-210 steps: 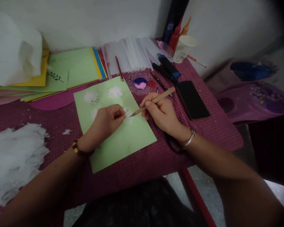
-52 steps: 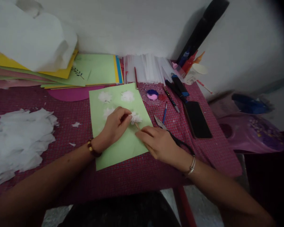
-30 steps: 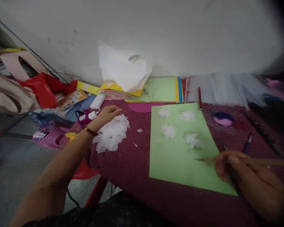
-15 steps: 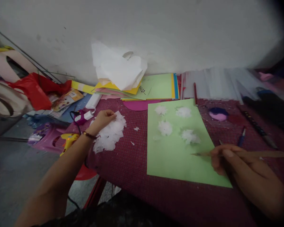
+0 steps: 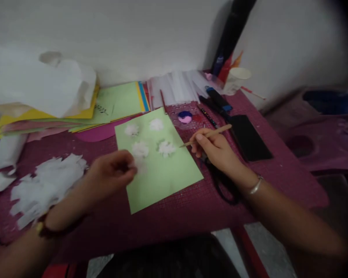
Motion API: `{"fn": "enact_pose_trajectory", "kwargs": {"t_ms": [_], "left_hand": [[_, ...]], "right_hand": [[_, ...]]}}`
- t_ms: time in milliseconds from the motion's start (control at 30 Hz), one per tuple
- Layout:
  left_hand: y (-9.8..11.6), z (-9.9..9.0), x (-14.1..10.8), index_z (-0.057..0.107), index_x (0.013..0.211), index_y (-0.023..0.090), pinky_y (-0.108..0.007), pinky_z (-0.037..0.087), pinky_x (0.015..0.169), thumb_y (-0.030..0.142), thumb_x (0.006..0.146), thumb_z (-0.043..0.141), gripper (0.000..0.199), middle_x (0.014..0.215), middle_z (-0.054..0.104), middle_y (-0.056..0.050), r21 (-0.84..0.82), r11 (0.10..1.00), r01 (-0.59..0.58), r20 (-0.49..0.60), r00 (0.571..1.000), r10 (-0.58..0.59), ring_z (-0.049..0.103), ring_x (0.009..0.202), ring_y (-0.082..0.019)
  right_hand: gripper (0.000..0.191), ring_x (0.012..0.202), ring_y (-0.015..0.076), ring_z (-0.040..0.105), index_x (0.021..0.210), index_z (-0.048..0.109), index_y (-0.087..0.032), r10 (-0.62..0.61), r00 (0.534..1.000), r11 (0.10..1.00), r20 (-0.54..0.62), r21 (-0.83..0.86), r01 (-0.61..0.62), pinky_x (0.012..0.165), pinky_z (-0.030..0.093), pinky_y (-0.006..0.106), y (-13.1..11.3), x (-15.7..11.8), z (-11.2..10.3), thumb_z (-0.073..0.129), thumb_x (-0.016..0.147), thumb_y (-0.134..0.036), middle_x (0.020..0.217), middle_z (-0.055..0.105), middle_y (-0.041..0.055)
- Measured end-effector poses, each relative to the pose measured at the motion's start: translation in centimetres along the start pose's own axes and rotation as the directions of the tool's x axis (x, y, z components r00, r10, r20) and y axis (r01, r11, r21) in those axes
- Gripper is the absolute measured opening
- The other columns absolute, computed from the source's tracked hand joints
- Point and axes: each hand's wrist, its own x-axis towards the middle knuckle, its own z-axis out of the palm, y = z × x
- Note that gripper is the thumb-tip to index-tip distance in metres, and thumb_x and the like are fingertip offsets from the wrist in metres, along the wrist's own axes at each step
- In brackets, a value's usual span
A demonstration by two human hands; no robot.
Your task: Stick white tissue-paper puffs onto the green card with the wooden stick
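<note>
My left hand (image 5: 120, 168) is closed in a pinch over the left edge of a light green sheet (image 5: 165, 181), with a thin, blurred piece of white paper (image 5: 139, 165) at its fingertips. My right hand (image 5: 210, 146) grips a pointed wooden stick (image 5: 217, 132) like a pen; its tip points left, close to a white ruffled paper flower (image 5: 166, 148). Other white flowers lie on the sheet: one (image 5: 140, 148) beside my left fingers, and two farther back, left (image 5: 132, 129) and right (image 5: 156, 124). A pile of white paper pieces (image 5: 50, 175) spreads beneath my left forearm.
Stacked colored paper (image 5: 118, 98) and crumpled white paper (image 5: 66, 85) stand by the wall. Clear plastic strips (image 5: 175, 87), blue and pink paint (image 5: 185, 116), a black flat object (image 5: 251, 137) and a white cup (image 5: 236, 79) sit at the back and right of the purple-red table (image 5: 174, 216).
The view has swung right. My left hand has left the pile and come over the green sheet with a white piece. My right hand still holds the stick, its tip now nearer a flower.
</note>
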Motion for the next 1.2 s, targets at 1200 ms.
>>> {"fn": "enact_pose_trajectory", "kwargs": {"t_ms": [1200], "left_hand": [[-1.0, 8.3, 7.4, 0.062, 0.080, 0.015, -0.025, 0.040, 0.058, 0.020, 0.084, 0.060, 0.006, 0.071, 0.061, -0.001, 0.267, 0.927, -0.265, -0.026, 0.959, 0.282, 0.055, 0.063, -0.013]], "right_hand": [[0.015, 0.062, 0.0096, 0.055, 0.086, 0.063, -0.016, -0.212, 0.946, 0.877, 0.245, -0.379, 0.295, 0.061, 0.042, 0.023, 0.3, -0.8, 0.4, 0.051, 0.094, -0.019, 0.071, 0.061, -0.0020]]}}
